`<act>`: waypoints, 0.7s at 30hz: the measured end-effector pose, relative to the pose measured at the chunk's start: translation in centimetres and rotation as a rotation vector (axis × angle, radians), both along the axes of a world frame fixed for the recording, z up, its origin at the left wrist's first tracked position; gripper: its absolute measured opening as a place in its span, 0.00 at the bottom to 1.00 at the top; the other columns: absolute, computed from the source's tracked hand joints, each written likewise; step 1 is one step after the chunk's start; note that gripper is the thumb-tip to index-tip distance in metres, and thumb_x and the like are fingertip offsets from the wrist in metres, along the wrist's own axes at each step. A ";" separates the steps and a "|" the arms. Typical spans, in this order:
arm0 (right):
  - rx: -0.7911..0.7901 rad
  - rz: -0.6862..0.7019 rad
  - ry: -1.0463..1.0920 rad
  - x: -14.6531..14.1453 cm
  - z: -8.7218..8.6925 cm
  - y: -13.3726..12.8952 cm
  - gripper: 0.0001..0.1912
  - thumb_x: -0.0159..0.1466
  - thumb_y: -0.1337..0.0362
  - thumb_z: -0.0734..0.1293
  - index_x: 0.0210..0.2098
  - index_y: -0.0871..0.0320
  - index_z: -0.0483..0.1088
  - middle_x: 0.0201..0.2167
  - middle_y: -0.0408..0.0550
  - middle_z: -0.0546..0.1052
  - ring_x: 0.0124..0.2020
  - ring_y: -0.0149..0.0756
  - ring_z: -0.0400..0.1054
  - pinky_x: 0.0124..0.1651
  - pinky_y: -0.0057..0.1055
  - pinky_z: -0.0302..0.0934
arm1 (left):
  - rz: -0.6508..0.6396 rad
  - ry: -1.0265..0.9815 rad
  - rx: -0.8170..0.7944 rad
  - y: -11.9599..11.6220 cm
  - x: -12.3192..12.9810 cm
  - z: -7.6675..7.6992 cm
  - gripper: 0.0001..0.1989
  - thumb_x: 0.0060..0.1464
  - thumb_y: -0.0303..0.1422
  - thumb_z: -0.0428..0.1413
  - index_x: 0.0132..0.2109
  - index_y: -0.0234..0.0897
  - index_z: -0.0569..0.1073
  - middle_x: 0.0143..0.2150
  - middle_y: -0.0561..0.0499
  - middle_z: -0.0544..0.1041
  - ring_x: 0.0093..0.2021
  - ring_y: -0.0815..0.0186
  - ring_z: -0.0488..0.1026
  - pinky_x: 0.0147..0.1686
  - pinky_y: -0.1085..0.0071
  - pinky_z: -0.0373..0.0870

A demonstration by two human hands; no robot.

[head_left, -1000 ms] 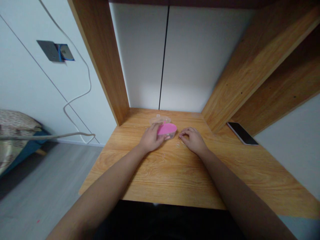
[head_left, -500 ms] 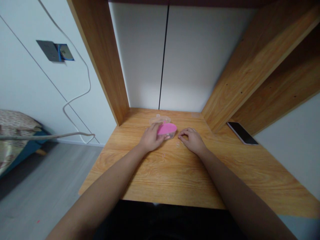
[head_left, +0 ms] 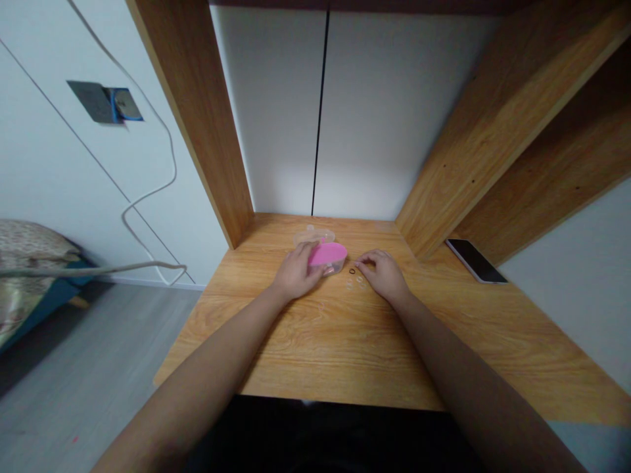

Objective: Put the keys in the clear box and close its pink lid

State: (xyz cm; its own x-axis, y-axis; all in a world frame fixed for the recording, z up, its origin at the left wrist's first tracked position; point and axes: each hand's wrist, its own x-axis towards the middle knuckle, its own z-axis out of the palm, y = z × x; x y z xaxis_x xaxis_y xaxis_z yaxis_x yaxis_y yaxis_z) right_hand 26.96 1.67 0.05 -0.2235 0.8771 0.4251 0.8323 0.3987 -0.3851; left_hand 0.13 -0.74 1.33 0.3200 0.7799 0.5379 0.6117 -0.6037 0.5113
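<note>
My left hand is closed around the left end of a small clear plastic box, whose top shows an oval pink panel. Close to the box's right end, my right hand has its thumb and forefinger pinched together; what they hold, if anything, is too small to name. On the wood between the hands lies a small dark ring. Several pale, see-through rings lie just below it. Behind the box rests a clear plastic lid, partly hidden by the box and my left hand.
A phone lies on the right of the wooden desktop. Wooden uprights border the desk at left and right, with a white panel behind. A white cable hangs along the left wall near an open socket.
My right hand has shifted slightly to the right, and the dark ring now shows on the desk beside its fingertips. My left hand keeps its hold on the box.
</note>
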 end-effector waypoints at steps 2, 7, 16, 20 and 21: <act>-0.014 -0.023 0.005 0.0 0.2 -0.1 0.10 0.65 0.59 0.65 0.34 0.56 0.76 0.36 0.51 0.80 0.41 0.42 0.72 0.48 0.38 0.63 | 0.002 0.006 -0.001 0.0 0.0 0.0 0.30 0.59 0.45 0.57 0.64 0.39 0.63 0.61 0.39 0.70 0.60 0.50 0.69 0.58 0.51 0.67; -0.148 -0.104 0.056 -0.3 0.6 -0.6 0.17 0.68 0.56 0.60 0.33 0.56 0.77 0.28 0.48 0.80 0.28 0.38 0.72 0.33 0.32 0.61 | 0.008 0.009 -0.009 -0.1 0.0 0.2 0.30 0.59 0.46 0.57 0.65 0.39 0.63 0.61 0.39 0.70 0.59 0.49 0.69 0.58 0.51 0.68; -0.255 -0.040 0.135 -0.4 0.6 -0.8 0.24 0.71 0.52 0.56 0.32 0.56 0.78 0.29 0.47 0.83 0.32 0.38 0.76 0.38 0.32 0.65 | 0.004 -0.006 -0.002 0.1 0.0 -0.1 0.30 0.59 0.45 0.57 0.64 0.39 0.63 0.61 0.39 0.69 0.60 0.50 0.68 0.58 0.51 0.67; -0.286 0.022 0.166 -0.8 0.8 -1.0 0.22 0.70 0.53 0.56 0.37 0.55 0.78 0.28 0.45 0.82 0.30 0.37 0.75 0.36 0.31 0.65 | -0.002 -0.008 -0.002 0.0 0.0 -0.2 0.30 0.59 0.45 0.57 0.64 0.38 0.63 0.62 0.39 0.69 0.61 0.50 0.68 0.59 0.52 0.67; -0.285 0.031 0.168 -0.8 0.8 -1.1 0.21 0.70 0.53 0.57 0.37 0.55 0.78 0.28 0.45 0.82 0.29 0.37 0.75 0.35 0.31 0.64 | 0.000 -0.007 -0.004 0.0 0.0 -0.1 0.30 0.59 0.45 0.57 0.64 0.38 0.63 0.62 0.39 0.69 0.61 0.50 0.68 0.59 0.52 0.67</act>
State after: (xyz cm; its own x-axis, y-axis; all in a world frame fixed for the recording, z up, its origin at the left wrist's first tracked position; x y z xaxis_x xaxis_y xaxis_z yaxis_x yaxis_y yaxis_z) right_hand 26.14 0.57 0.85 -0.1995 0.9600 0.1963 0.7368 0.2791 -0.6158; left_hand 0.11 -0.72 1.19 0.3166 0.7817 0.5373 0.6079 -0.6021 0.5177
